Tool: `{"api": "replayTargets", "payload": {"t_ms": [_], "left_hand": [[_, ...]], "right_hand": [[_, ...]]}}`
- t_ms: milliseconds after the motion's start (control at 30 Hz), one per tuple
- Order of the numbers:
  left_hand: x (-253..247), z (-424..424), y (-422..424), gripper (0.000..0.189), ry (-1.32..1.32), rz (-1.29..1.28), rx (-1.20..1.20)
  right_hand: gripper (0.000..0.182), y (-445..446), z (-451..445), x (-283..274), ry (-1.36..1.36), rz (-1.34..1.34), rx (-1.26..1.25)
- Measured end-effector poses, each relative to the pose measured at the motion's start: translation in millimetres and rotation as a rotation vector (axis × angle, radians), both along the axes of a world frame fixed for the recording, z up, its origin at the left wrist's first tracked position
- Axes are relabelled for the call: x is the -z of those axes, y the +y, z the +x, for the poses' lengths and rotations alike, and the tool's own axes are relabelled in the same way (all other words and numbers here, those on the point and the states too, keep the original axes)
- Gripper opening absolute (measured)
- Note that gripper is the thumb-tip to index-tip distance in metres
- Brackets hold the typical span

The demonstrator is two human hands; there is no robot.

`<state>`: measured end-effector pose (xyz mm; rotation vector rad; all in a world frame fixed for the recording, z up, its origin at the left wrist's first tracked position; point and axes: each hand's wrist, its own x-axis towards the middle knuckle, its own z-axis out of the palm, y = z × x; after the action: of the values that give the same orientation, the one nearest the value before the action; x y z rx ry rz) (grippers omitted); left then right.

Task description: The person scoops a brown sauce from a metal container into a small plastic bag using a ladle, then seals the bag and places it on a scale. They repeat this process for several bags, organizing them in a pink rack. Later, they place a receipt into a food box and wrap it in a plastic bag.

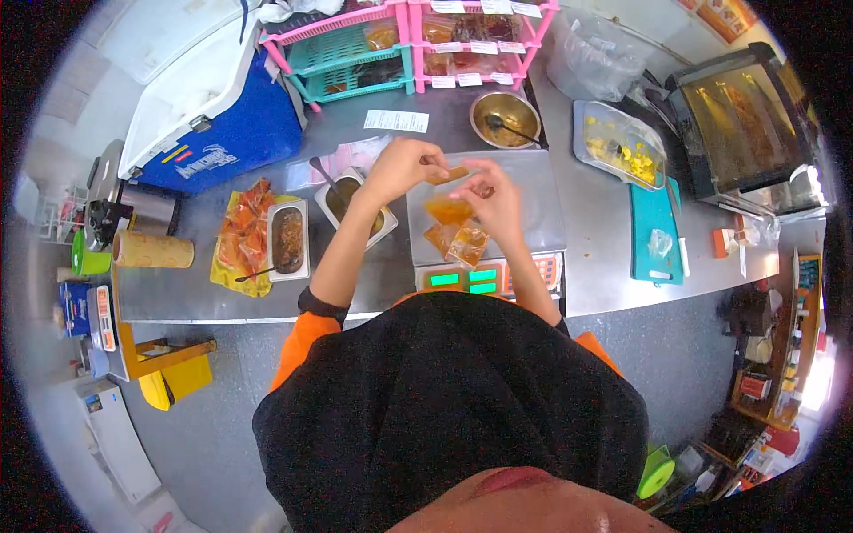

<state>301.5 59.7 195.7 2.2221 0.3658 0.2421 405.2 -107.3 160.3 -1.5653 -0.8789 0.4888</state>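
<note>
Above the digital scale (490, 200), my left hand (416, 166) and my right hand (490, 196) are close together, with fingers bent around a small clear plastic bag of orange-brown sauce (448, 208). The bag is blurred, and its upper edge lies between the two hands. Below it, further filled sauce bags (468, 244) rest on the scale's metal plate. Left of the scale, a white-rimmed metal container (381, 223) holds dark sauce and a ladle, partly hidden behind my left forearm. A metal bowl (504, 120) with a black spoon stands beyond the scale.
At left are bagged red-orange food (246, 223) on yellow plastic, a container of dark relish (288, 240), a plastic wrap roll (153, 250) and a blue cooler (220, 150). At right lie a tray of yellow pieces (620, 150), a teal cutting board (650, 233) and a knife (683, 256). Racks (346, 56) stand behind.
</note>
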Motion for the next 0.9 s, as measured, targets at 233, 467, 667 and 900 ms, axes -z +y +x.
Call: {"api": "replayTargets", "payload": {"t_ms": [233, 467, 667, 900], "left_hand": [[-14.6, -31.8, -11.0, 0.018, -0.101, -0.047, -0.073], [3.3, -36.5, 9.0, 0.017, -0.189, 0.220, -0.158], [-3.3, -16.6, 69.7, 0.011, -0.239, 0.481, -0.318], [16.7, 36.8, 187.1, 0.024, -0.515, 0.501, -0.701]], "right_hand": [[0.011, 31.3, 0.9, 0.9, -0.147, 0.105, 0.023], [0.011, 66.7, 14.4, -19.6, -0.653, 0.182, 0.038], [0.010, 137.0, 38.7, -36.0, -0.581, -0.098, -0.197], [0.008, 294.8, 82.1, -28.2, -0.739, 0.116, -0.025]]}}
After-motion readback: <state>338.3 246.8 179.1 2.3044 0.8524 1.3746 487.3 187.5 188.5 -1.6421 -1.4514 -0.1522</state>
